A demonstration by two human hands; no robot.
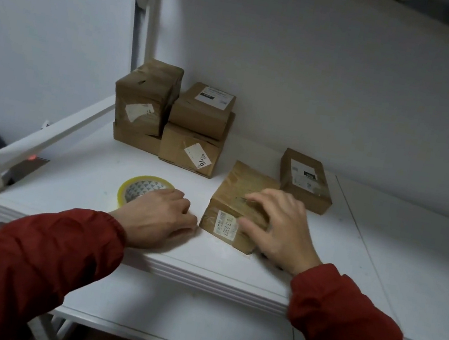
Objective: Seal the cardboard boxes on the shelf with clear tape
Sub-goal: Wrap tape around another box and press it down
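Cardboard boxes (172, 120) stacked on the white shelf (84, 177), behind and left of the front box (238, 198); a single box (305, 179) sits just behind-right of it. Right hand (278, 231) grips the front box, and left hand (157, 218) curls over the tape roll (141, 184) just left of it.

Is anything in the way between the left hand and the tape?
No, nothing visible. The left hand covers the tape's near edge on the shelf; the right hand holds a box beside them.
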